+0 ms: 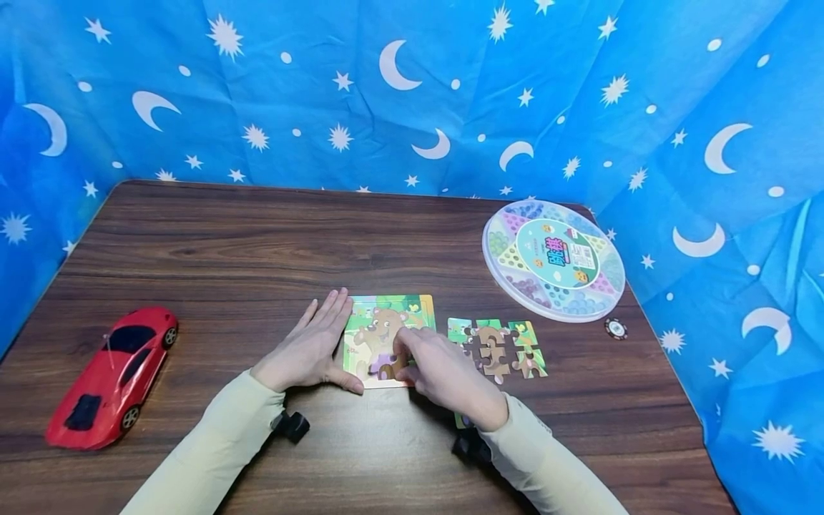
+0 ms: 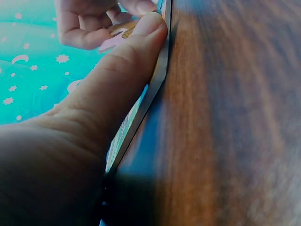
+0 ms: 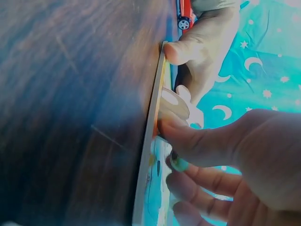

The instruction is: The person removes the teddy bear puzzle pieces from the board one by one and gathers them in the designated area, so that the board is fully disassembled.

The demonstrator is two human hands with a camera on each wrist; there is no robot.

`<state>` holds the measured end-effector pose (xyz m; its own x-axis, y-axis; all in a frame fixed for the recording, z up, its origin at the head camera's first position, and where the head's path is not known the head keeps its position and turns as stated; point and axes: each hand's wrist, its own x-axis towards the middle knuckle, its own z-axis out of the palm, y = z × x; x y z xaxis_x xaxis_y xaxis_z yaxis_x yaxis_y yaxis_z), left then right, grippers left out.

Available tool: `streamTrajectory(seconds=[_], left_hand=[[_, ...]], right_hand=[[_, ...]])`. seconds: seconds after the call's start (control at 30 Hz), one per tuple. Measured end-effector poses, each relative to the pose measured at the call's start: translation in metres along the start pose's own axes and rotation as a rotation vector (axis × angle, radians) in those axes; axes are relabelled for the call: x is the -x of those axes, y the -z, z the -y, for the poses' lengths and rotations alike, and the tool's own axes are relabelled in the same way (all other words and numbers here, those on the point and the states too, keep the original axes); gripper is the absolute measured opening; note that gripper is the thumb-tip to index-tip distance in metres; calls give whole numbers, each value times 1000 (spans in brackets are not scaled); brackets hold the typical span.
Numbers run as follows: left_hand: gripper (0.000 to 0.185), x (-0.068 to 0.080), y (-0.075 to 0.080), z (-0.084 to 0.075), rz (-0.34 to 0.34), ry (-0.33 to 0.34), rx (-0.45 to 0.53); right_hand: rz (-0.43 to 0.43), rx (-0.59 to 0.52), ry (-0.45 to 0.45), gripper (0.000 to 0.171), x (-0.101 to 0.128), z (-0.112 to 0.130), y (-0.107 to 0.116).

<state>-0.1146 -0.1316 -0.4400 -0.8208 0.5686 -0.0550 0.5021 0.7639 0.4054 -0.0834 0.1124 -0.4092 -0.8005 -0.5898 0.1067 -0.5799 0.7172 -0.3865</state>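
Note:
A bear jigsaw puzzle board [image 1: 429,309] lies flat on the table. My left hand [image 1: 309,354] rests along its left side with straight fingers, the thumb [image 2: 113,70] lying over the near edge. Between right thumb and fingertips, my right hand [image 1: 447,368] pinches a puzzle piece [image 3: 175,104] with brown and purple on it. This piece is tilted up over the lower part of the board. Several loose puzzle pieces [image 1: 494,357] lie to the right of the board, partly covered by the right hand and wrist.
A red toy car [image 1: 119,372] stands at the left of the wooden table [image 1: 257,243]. At the back right lies a round Chinese checkers box [image 1: 553,261], with a small poker-chip-like disc [image 1: 616,328] near it. A blue moon-and-star cloth [image 1: 386,107] hangs behind.

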Motion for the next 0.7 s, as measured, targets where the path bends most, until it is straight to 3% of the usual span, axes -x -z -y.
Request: streamTrajectory(seconds=[0.3, 0.7], left_hand=[[144, -2, -1, -1, 5, 6, 5], [143, -1, -1, -1, 11, 9, 4]], right_hand=[[-52, -169, -3, 17, 12, 1, 20], [5, -266, -30, 14, 53, -33, 60]])
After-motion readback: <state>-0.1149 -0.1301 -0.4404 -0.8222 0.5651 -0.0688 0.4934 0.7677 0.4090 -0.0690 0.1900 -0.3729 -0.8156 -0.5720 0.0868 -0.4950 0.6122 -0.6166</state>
